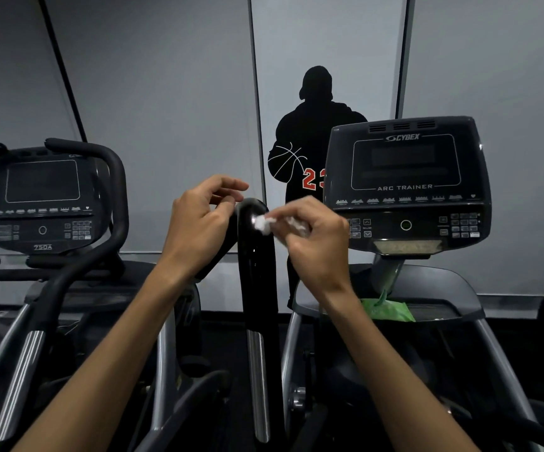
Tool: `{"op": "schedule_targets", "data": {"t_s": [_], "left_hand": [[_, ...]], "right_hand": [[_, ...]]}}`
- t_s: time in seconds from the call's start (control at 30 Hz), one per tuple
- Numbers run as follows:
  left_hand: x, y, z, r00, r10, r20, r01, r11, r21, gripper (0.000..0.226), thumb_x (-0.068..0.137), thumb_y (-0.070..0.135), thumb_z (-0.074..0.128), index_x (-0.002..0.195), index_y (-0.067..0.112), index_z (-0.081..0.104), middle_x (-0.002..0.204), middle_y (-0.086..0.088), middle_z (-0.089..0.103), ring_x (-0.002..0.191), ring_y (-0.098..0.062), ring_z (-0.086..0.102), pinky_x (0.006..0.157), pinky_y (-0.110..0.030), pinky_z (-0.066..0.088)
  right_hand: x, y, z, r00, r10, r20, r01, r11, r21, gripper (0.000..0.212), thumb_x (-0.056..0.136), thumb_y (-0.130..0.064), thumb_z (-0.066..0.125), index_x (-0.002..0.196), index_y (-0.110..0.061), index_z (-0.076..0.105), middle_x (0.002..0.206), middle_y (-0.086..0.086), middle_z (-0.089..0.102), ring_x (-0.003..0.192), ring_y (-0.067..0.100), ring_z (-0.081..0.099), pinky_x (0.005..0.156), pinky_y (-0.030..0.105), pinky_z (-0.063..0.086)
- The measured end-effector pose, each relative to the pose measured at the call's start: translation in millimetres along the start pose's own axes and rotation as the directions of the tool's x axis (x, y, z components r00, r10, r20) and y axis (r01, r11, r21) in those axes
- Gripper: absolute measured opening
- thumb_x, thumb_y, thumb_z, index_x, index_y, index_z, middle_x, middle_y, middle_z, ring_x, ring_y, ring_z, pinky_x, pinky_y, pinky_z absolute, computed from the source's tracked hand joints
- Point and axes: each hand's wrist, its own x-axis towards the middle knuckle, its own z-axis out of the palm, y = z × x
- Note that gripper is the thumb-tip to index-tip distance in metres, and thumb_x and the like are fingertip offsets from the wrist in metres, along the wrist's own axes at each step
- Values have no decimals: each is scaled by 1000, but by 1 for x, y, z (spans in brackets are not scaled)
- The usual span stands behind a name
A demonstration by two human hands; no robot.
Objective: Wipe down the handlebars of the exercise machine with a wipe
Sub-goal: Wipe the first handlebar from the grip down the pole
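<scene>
A glossy black handlebar (pixel 257 256) rises upright in the middle of the view, its rounded top between my two hands. My right hand (pixel 313 243) pinches a crumpled white wipe (pixel 264 223) and presses it against the right side of the handlebar's top. My left hand (pixel 198 223) hovers just left of the top with its fingers loosely curled and apart, the fingertips near the tip, holding nothing I can see.
The Cybex Arc Trainer console (pixel 407 184) stands at right. A green wipe packet (pixel 388 308) lies on the ledge below it. A second machine with console (pixel 42 200) and curved black handlebar (pixel 114 197) stands at left. A grey wall with a black silhouette graphic (pixel 309 125) is behind.
</scene>
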Motion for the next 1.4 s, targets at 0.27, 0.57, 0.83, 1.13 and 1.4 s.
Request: {"op": "schedule_targets", "data": {"t_s": [0.27, 0.57, 0.83, 1.13, 1.4], "left_hand": [[-7, 0, -3, 997, 74, 21, -76, 995, 72, 20, 94, 10, 61, 100, 24, 74, 101, 12, 69, 94, -1, 65, 72, -21, 51], [-5, -4, -3, 992, 71, 107, -80, 993, 82, 21, 95, 14, 64, 106, 27, 76, 106, 10, 68, 95, -1, 66, 73, -11, 52], [-4, -9, 0, 993, 50, 108, -55, 998, 45, 19, 95, 17, 66, 107, 27, 76, 107, 12, 66, 97, -4, 67, 83, -21, 55], [-4, -14, 0, 988, 85, 128, -89, 996, 31, 19, 90, 29, 62, 103, 34, 74, 107, 11, 65, 94, -5, 67, 85, -28, 55], [-5, -14, -2, 987, 82, 140, -86, 996, 28, 21, 87, 38, 61, 102, 36, 74, 107, 11, 65, 94, -8, 68, 93, -48, 54]], "right_hand": [[-26, 4, 7, 992, -75, -102, 85, 991, 100, 11, 82, 0, 80, 88, -10, 78, 89, 5, 70, 84, 12, 68, 74, 19, 51], [37, 25, 36, 852, 522, 26, -456, 718, 526, 8, 84, -4, 81, 90, -3, 76, 81, 12, 73, 74, 12, 68, 57, 16, 52], [31, 39, 51, 825, 563, 49, -494, 675, 548, 3, 93, -2, 71, 96, -1, 71, 82, 12, 71, 70, 9, 66, 62, 20, 52], [11, 40, 32, 906, 414, 84, -389, 740, 549, 9, 93, 3, 67, 89, -4, 66, 75, 6, 65, 62, 2, 62, 57, 14, 49], [40, 36, 43, 893, 446, 57, -409, 753, 516, 8, 89, -3, 75, 88, -11, 72, 88, 18, 73, 78, 18, 67, 68, 34, 55]]}}
